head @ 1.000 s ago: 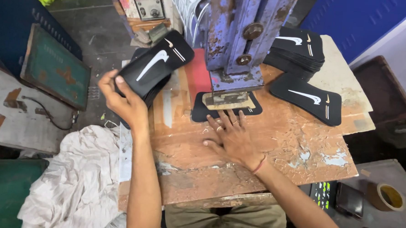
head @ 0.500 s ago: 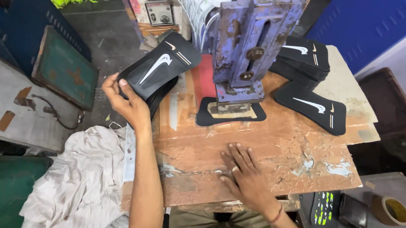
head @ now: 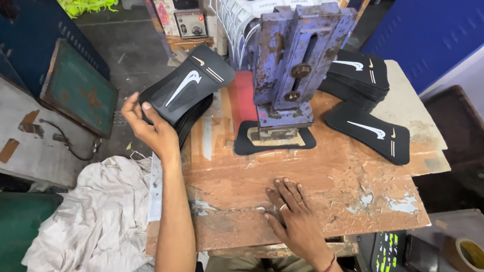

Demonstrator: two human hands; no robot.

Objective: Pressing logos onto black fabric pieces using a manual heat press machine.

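My left hand [head: 150, 126] holds a black shaped pad with a white curved mark [head: 187, 84], lifted off a stack of like pads [head: 194, 117] at the table's left edge. My right hand [head: 293, 217] lies flat, palm down and fingers spread, on the worn wooden tabletop [head: 332, 178] near its front edge, holding nothing. Another black pad [head: 241, 144] sits under the blue metal press [head: 297, 62], whose head is down on it. One finished pad [head: 370, 130] lies to the right, with a stack of them [head: 359, 76] behind it.
A crumpled white cloth [head: 97, 216] hangs at the lower left. A green board [head: 78, 88] leans by the floor on the left. A small control box [head: 187, 25] stands behind the press. Lower right: a phone [head: 421, 258], a device with green digits [head: 386, 252] and a tape roll [head: 468, 254].
My right hand has drawn back from the pad under the press to the table's front edge. The left hand keeps its pad raised in about the same place.
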